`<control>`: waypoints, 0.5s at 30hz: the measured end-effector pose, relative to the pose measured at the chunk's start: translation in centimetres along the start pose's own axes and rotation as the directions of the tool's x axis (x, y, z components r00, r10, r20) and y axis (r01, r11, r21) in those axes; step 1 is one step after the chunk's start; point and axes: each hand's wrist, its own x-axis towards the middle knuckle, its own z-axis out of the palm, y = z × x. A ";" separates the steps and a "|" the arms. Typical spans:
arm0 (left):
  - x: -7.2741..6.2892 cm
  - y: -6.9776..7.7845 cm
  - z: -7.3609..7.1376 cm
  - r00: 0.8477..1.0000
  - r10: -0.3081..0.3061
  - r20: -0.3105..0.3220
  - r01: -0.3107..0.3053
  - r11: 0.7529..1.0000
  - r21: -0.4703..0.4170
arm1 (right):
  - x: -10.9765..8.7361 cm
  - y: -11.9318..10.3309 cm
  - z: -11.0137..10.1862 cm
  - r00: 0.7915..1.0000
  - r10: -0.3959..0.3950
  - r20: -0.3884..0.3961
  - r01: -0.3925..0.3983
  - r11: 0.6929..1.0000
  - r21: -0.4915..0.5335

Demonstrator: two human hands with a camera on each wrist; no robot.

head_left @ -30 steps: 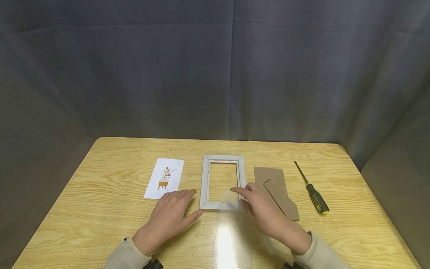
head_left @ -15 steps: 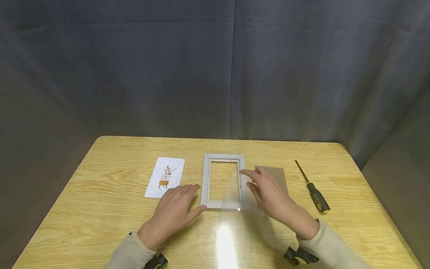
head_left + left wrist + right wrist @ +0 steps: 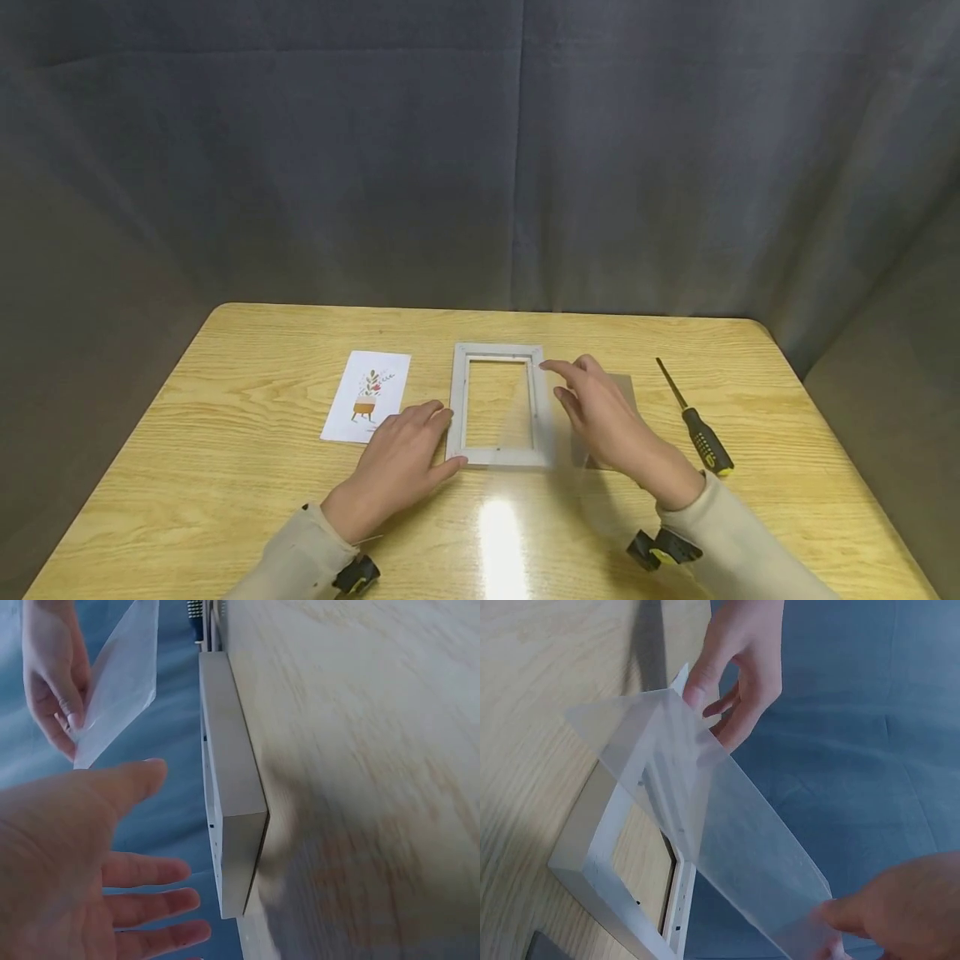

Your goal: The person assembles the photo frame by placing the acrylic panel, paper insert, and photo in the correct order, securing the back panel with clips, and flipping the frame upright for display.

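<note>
A pale picture frame (image 3: 459, 400) lies flat on the table, its middle see-through to the wood. Over its right side, my right hand (image 3: 611, 421) pinches a clear sheet (image 3: 735, 825) between thumb and fingers; it slants above the frame in the right wrist view. The sheet (image 3: 124, 679) also shows raised off the table in the left wrist view. My left hand (image 3: 401, 458) is at the frame's lower left corner, fingers extended and holding nothing. In the left wrist view its fingers (image 3: 150, 904) are spread beside the frame's edge.
A white card (image 3: 375, 383) with a printed potted plant lies left of the frame. On the right is a brown backing board (image 3: 624, 390), partly hidden by my right hand and the sheet. A black-and-yellow screwdriver (image 3: 705, 437) lies farther right. A dark curtain (image 3: 480, 167) hangs behind the table.
My right hand has moved up and to the right with the clear sheet, which now covers more of the backing board. My left hand has shifted slightly right, toward the frame's corner.
</note>
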 end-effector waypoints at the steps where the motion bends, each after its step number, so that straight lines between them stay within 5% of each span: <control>1: 0.1 0.0 0.1 1.000 0.003 0.003 -0.003 1.000 0.004 | 0.1 0.1 0.0 1.000 0.003 -0.001 -0.003 1.000 0.002; 15: 0.9 -0.2 1.2 0.995 0.098 -0.016 -0.096 0.993 0.069 | 1.9 0.8 0.0 0.998 0.034 -0.055 -0.035 0.999 -0.019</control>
